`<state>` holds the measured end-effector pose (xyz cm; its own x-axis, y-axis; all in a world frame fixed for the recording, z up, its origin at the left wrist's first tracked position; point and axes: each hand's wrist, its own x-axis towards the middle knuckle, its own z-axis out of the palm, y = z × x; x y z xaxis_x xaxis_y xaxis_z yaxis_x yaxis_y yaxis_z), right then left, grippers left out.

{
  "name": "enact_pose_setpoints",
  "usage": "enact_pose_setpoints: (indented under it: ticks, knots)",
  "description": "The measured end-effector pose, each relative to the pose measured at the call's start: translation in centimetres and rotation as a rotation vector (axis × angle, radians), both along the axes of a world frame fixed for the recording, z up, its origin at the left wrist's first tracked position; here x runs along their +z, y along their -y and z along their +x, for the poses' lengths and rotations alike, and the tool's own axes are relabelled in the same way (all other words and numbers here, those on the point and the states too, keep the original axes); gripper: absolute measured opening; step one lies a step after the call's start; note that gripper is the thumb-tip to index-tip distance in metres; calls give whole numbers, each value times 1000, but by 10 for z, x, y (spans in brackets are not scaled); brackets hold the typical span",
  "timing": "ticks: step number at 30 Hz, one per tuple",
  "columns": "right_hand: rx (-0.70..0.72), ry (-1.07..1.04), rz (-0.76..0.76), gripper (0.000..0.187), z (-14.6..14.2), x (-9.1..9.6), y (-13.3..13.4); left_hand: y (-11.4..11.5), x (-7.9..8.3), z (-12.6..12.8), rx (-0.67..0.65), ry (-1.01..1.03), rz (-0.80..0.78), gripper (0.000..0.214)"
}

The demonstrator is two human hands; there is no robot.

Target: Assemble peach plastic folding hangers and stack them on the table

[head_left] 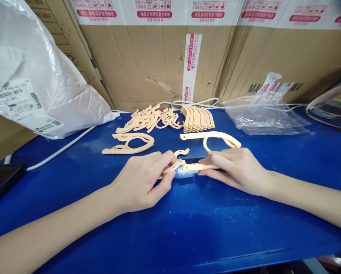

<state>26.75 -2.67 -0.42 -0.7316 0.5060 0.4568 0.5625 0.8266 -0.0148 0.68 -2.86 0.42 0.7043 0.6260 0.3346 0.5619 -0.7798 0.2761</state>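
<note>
My left hand [147,180] pinches a cream plastic hanger hook piece [182,152] between thumb and fingers; its curved end points away from me. My right hand [239,167] grips a straight cream hanger arm [191,166], whose holed end meets the hook piece between my hands. Just beyond my right fingers is a curved hanger arm [204,134] with a looped part below it, partly hidden by that hand. I cannot tell whether the hand touches it. A folded hanger [127,150] lies on the blue table [170,232] past my left hand.
At the back lie a pile of loose hanger arms [143,118], small hooks [169,118] and a neat stack of arms [198,117]. Cardboard boxes [147,57] wall the far side. A silvery bag [50,76], black device [4,180], white cable [61,148] and clear plastic bags [264,116] flank them.
</note>
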Motion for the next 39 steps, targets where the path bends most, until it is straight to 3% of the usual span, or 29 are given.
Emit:
enact_pose_setpoints:
  ticks: [7, 16, 22, 26, 34, 39]
  knots:
    - [13, -47, 12, 21, -5, 3, 1, -1, -5, -1, -21, -29, 18, 28]
    - [21, -3, 173, 27, -9, 3, 3, 2, 0, 3, 2, -114, -14, 19]
    - [21, 63, 301, 25, -14, 6, 8, 5, -3, 5, -6, -156, 97, 37]
    - [1, 48, 262, 25, -13, 4, 8, 4, -2, 5, 2, -175, 159, 40]
    - [5, 175, 156, 43, -9, 3, 2, -3, -12, -1, 15, -152, 279, 42]
    - [4, 151, 158, 42, -9, 3, 2, -3, -14, -3, 17, -162, 299, 43]
